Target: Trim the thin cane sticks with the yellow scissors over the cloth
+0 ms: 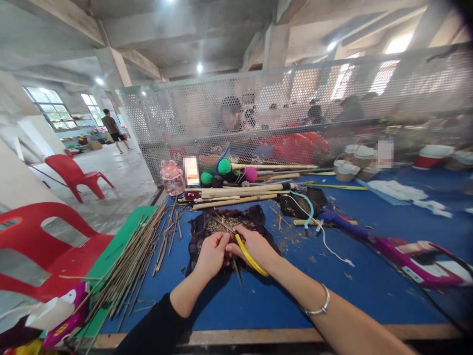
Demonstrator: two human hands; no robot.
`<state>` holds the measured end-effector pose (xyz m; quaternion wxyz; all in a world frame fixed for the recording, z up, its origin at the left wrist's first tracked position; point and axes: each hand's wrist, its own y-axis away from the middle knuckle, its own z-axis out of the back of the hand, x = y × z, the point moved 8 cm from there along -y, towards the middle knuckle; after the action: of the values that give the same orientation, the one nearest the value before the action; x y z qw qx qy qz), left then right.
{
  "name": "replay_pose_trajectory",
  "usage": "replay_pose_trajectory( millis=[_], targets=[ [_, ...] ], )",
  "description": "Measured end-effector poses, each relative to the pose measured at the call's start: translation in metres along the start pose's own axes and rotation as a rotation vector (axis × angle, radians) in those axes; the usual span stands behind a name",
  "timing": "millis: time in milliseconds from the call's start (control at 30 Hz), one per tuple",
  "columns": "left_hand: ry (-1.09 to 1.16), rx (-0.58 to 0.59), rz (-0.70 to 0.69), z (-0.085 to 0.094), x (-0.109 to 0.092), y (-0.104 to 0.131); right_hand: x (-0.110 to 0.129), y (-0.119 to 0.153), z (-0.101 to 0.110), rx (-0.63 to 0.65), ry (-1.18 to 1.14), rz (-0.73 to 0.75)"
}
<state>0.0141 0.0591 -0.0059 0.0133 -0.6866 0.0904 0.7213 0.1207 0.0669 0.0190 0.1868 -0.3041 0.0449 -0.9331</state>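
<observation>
Holding, right hand: the right hand has its fingers closed around a yellow-handled tool, the handle slanting down toward the wrist; a silver bangle sits on the forearm.
Left hand: left hand beside it, fingers curled in and thumb drawn close; cannot tell just what they grip. Black sleeve behind.
Between the hands: a thin dark piece points down toward the wearer; twig or tool part, cannot tell.
Under the hands: dark cloth, crumpled, with pale wood chips heaped on it.
Tabletop: blue tabletop, loose scraps scattered right of the cloth.
Left of cloth: loose bundle of thin twigs, partly over a green board.
Beyond cloth: thicker pale sticks lying crosswise; behind them a green ball, a pink ball and a pink bottle.
Right side: black bag, white cord, purple device.
Background: perforated metal screen, red chair at left, a person standing far off on the floor.
</observation>
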Motion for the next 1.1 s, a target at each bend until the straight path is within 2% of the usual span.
replay_pose_trajectory(
  millis=[167,400,633,800,1100],
  targets=[
    [-0.054,0.010,-0.005,-0.003,-0.002,0.003,0.000,-0.001,0.002,-0.008,-0.006,-0.008],
    [-0.109,-0.004,-0.041,0.000,-0.006,0.005,0.002,-0.001,0.001,0.046,-0.084,0.040],
    [-0.006,0.021,0.016,-0.004,-0.003,0.002,0.004,-0.003,0.000,0.042,-0.119,0.057],
    [0.033,0.028,-0.035,-0.004,-0.005,0.000,0.007,0.000,0.006,0.053,-0.028,0.052],
    [0.047,0.085,-0.095,-0.008,-0.007,0.000,0.015,0.003,0.009,0.030,-0.032,0.090]
  ],
)
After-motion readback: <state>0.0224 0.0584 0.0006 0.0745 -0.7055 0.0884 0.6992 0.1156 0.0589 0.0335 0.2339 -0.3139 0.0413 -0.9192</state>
